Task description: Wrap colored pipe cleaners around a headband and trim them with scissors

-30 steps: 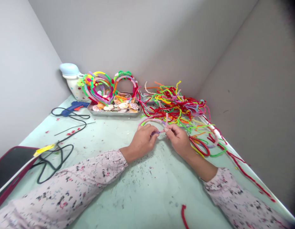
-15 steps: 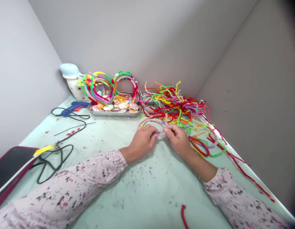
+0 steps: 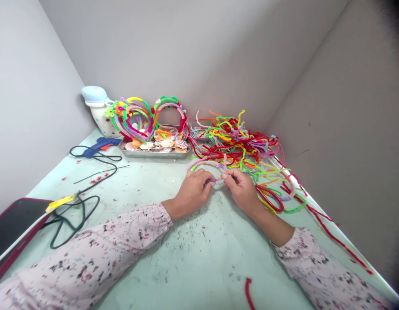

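— Left hand (image 3: 193, 190)?
— Resting knuckles-up on the pale green table (image 3: 173, 267), fingers curled in tight, thumb and forefinger pinching one end of a short purple pipe cleaner (image 3: 213, 180).

— And the right hand (image 3: 241, 189)?
— Mirrored just opposite, fingers bent and bunched, fingertips (image 3: 225, 176) closed on the other end of the same purple piece. Barely a gap between the two hands; only a small stretch of the purple showing between the fingertips.

— Anything else in the grip?
— Hard to say. Just behind the knuckles, a pink and green curved band (image 3: 204, 162), close to or touching the fingers; cannot tell whether held.

— Position of the purple piece?
— Roughly level, just above the table surface, in the middle of the view, in front of the heap of loose pipe cleaners (image 3: 241, 142).

— Surroundings?
— Heap of red, green, yellow and orange strands spreading along the right wall, some red loops (image 3: 270, 197) just beside the right wrist. Further back left, a metal tray (image 3: 154, 153) of shells with finished wrapped hoops (image 3: 144, 116) standing in it. Beside that, a blue glue gun (image 3: 99, 145) with black cord (image 3: 79, 193) trailing toward the near left, and a white jar (image 3: 97, 110) in the corner. One stray red piece (image 3: 248, 292) on the near table, well apart from both hands.
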The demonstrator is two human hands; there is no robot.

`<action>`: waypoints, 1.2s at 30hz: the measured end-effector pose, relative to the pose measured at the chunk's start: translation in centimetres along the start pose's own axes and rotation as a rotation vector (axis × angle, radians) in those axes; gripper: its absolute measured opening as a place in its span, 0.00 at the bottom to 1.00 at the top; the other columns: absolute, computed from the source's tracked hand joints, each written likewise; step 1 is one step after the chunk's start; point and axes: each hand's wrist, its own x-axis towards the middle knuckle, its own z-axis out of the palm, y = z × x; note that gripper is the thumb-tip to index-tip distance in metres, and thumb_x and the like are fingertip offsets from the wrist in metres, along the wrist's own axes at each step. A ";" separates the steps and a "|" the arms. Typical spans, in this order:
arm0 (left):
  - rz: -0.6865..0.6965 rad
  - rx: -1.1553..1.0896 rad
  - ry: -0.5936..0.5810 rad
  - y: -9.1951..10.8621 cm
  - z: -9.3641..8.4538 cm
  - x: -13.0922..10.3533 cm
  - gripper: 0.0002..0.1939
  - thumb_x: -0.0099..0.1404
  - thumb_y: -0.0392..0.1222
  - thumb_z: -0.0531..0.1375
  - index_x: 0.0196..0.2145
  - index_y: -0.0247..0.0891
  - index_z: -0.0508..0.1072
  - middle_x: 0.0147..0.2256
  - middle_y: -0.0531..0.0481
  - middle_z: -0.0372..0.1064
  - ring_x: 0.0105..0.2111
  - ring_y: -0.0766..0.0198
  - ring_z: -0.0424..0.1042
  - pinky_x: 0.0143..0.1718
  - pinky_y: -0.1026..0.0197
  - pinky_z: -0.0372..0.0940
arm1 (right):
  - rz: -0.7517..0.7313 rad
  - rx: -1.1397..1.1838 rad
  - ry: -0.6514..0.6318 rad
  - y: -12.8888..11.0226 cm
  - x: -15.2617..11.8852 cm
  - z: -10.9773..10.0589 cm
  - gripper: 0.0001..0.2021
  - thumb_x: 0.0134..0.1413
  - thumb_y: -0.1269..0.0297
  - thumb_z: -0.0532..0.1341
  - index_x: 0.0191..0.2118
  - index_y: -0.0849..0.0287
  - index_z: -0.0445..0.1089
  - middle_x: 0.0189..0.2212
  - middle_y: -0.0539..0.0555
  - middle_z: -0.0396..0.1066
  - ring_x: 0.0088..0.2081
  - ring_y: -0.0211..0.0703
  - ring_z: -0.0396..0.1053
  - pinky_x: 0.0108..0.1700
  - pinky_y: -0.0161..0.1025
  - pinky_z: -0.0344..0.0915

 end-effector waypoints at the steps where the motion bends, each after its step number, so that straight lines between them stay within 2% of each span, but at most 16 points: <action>1: -0.002 0.003 -0.004 0.0 0.0 0.0 0.03 0.64 0.34 0.57 0.35 0.36 0.71 0.34 0.49 0.70 0.37 0.59 0.68 0.43 0.55 0.61 | -0.001 0.003 0.001 0.0 0.0 0.0 0.11 0.58 0.56 0.56 0.32 0.57 0.67 0.21 0.46 0.63 0.25 0.38 0.62 0.29 0.36 0.57; 36: 0.004 0.063 -0.070 0.0 0.0 0.0 0.05 0.66 0.37 0.54 0.35 0.36 0.70 0.33 0.49 0.69 0.36 0.60 0.67 0.42 0.56 0.60 | -0.007 -0.013 -0.004 0.1 -0.1 0.0 0.10 0.58 0.56 0.56 0.32 0.57 0.67 0.21 0.46 0.63 0.25 0.39 0.61 0.29 0.36 0.56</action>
